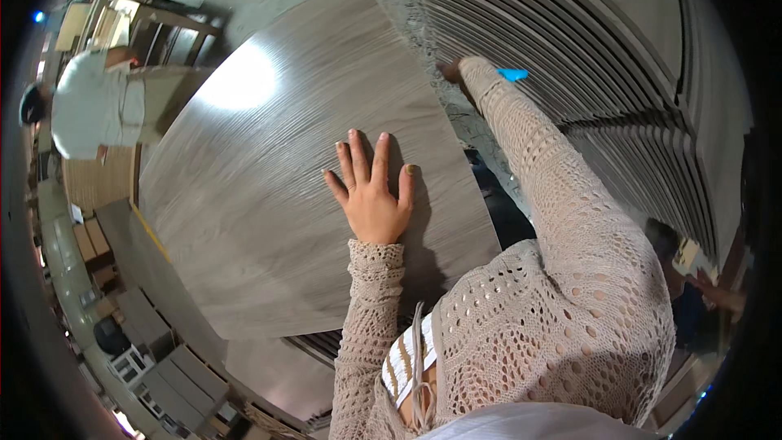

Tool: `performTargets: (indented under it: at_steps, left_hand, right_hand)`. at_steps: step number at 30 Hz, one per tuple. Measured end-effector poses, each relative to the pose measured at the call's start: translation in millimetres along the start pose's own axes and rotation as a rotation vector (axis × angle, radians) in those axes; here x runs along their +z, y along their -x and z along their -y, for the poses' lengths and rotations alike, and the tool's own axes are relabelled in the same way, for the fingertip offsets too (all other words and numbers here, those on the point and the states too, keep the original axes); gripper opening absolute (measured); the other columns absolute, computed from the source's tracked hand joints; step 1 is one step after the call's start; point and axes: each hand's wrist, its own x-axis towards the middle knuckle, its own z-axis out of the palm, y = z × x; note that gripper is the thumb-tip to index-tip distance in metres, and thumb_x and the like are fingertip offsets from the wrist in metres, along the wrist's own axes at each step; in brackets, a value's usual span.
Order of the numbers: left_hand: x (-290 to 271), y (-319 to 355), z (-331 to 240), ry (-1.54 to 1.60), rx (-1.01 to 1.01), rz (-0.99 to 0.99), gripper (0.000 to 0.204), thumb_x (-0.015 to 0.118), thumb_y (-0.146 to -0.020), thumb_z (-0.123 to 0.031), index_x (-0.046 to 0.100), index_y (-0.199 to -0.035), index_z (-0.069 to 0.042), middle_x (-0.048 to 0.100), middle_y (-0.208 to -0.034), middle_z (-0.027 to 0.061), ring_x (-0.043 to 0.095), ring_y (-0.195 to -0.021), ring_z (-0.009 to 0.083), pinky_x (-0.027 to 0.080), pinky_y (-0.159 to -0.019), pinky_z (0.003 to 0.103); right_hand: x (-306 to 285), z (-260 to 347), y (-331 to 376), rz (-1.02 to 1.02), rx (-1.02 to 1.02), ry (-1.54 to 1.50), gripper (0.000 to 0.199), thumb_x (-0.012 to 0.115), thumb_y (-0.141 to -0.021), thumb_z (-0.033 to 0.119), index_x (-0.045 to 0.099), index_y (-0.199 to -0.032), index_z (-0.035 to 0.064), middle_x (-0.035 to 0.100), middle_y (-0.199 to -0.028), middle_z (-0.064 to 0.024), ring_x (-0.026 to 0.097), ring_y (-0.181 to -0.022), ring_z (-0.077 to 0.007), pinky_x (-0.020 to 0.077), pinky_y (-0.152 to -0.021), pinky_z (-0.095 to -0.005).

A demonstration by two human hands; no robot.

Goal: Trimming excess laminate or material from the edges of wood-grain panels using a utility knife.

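Note:
My left hand (pixel 376 200) lies palm down with its fingers spread on a large grey-brown wood-grain panel (pixel 309 220). One long side of the panel is curved, and a bright light reflects off its far left part. My right arm stretches forward past the panel's right edge. At its end my right hand (pixel 450 72) is small and dark, between the panel and a stack of thin boards (pixel 497 24). Its fingers are too hidden to make out. A bright blue piece (pixel 511 74) shows beside the right wrist, against the board edges.
More stacked boards (pixel 643 163) stand along the right. A person in a light shirt (pixel 94 106) is at the far left, near a worktable (pixel 175 20). Someone's hand (pixel 721 289) shows at the lower right. Brown board piles (pixel 183 383) lie at lower left.

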Motion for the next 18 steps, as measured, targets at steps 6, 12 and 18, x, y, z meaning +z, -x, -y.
performTargets:
  at_steps: [6, 12, 18]
  left_hand:
    - [5, -4, 4, -0.026, 0.002, -0.019, 0.052, 0.053, -0.088, -0.040, 0.045, -0.136, -0.023, 0.027, -0.149, 0.0103, 0.019, -0.140, 0.0311, 0.005, -0.110, 0.055]
    - [3, -7, 0, -0.003, 0.011, -0.012, 0.052, 0.054, -0.087, -0.039, 0.045, -0.135, -0.023, 0.027, -0.149, 0.0105, 0.020, -0.139, 0.0317, 0.004, -0.110, 0.055]
    - [-6, -4, 2, -0.004, -0.018, -0.002, 0.052, 0.055, -0.086, -0.038, 0.046, -0.135, -0.022, 0.028, -0.149, 0.0108, 0.021, -0.139, 0.0323, 0.005, -0.110, 0.055]
  right_hand:
    - [-20, 12, 47, 0.048, 0.351, -2.661, 0.058, 0.044, -0.092, 0.050, 0.046, -0.132, 0.0081, 0.056, -0.127, -0.0086, 0.052, -0.116, -0.0239, 0.0369, -0.100, -0.0364]
    - [41, 27, 2, -1.641, 0.885, -3.182, 0.052, 0.050, -0.091, 0.050, 0.056, -0.116, 0.0046, 0.061, -0.109, -0.0068, 0.055, -0.096, -0.0186, 0.0427, -0.086, -0.0345]
    - [79, -89, 39, -2.128, 1.631, -2.758, 0.060, 0.056, -0.078, 0.068, 0.046, -0.058, 0.0122, 0.042, -0.058, 0.0047, 0.039, -0.055, -0.0074, 0.0350, -0.056, -0.0225]
